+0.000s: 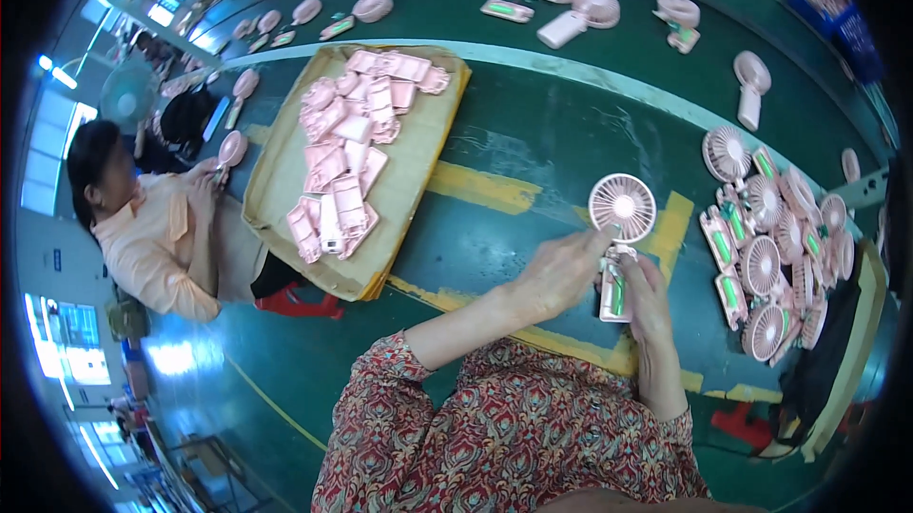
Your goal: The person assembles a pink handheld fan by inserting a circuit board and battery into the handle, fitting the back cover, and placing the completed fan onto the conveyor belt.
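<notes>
- My left hand (559, 273) has its thumb and forefinger drawn together at the neck of the small pink fan (623, 209); I can't tell whether they pinch the neck itself or some small part there.
- My right hand (650, 302) grips the fan's handle (614, 308) along one side, thumb on the open face; the fingers underneath are hidden from me.
- The fan is upheld to the right of the cardboard tray (411, 156), nearer my body, its round grille pointing away from me.
- I judge it light, and stiff as thin moulded plastic; the smooth sides might slide on dry fingers.
- The fine ribs of the grille look the easiest part to crack, so I'd not squeeze there.
- The green cylinder (618, 296) lies exposed in the handle; I'd hold the outer edges and keep pressure off it.
- Farther right of the tray, similar fans are heaped in a pile (763, 261), likely to snag one another.
- Inside the tray lie loose pink shells (328, 166), probably light and hard.
- Left of the tray, a co-worker (152, 228) holds another fan (231, 149).
</notes>
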The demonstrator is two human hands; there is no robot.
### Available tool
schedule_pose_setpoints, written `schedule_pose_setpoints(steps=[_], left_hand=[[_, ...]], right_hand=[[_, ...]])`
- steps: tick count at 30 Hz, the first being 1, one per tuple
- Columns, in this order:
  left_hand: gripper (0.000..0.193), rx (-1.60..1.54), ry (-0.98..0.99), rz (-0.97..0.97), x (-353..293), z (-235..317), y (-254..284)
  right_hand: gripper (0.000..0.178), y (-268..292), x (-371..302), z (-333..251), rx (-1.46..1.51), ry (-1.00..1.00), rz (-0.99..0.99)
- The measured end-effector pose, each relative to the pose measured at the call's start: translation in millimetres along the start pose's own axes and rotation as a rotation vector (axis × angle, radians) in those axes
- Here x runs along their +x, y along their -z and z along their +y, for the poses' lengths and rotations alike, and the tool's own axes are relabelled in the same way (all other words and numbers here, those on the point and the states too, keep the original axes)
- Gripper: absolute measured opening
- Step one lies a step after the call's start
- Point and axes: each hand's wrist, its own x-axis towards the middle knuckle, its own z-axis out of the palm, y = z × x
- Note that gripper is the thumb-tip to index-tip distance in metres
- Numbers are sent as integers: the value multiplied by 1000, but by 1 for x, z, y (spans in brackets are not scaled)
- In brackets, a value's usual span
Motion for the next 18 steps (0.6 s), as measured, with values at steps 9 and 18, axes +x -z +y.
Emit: schedule_pose_setpoints(steps=[9,18], left_hand=[[30,743,481,297,18,-126,170],[31,855,802,218,24,-217,184]], right_hand=[[26,0,0,-2,89,29,50],[30,5,6,-1,159,-2,-14]])
